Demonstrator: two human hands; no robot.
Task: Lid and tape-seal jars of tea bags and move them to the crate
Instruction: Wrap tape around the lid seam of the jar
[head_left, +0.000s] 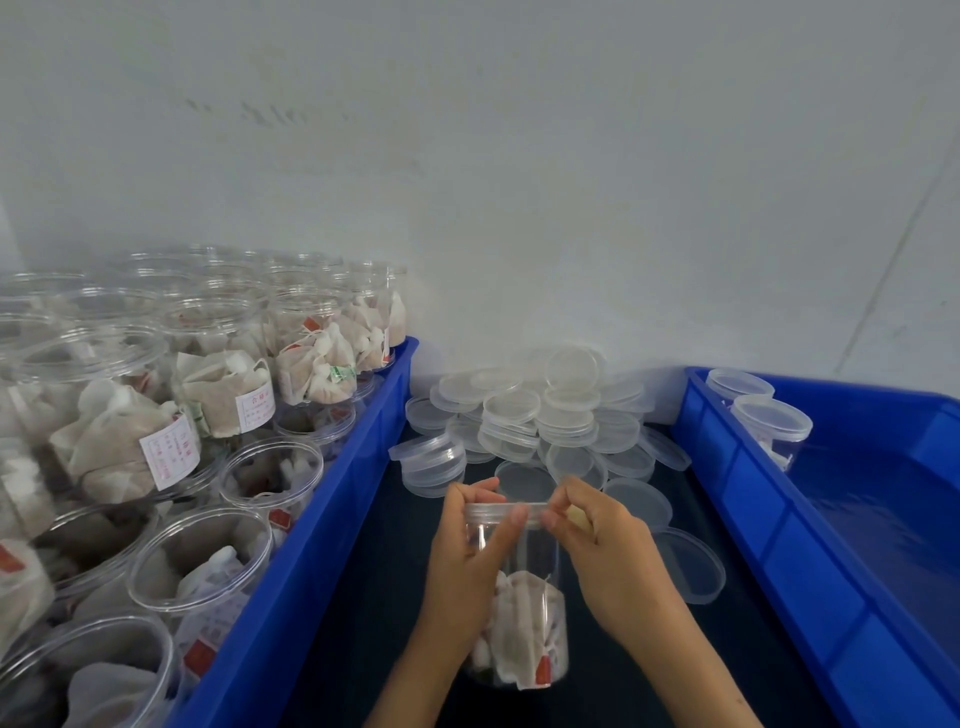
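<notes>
Now my left hand (470, 540) grips the jar (519, 597) while my right hand (592, 530) pinches tape at its lid (506, 512); uneven pulling could wrinkle the seal.

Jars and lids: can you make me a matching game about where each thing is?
Things:
1. open jars of tea bags
2. lidded jars
3. loose lids
4. jar being sealed

Places:
A. piled by the wall, between the crates
B. held by left hand and right hand
C. left blue crate
D. right blue crate

Pairs: 1-C, 2-D, 3-A, 4-B
</notes>
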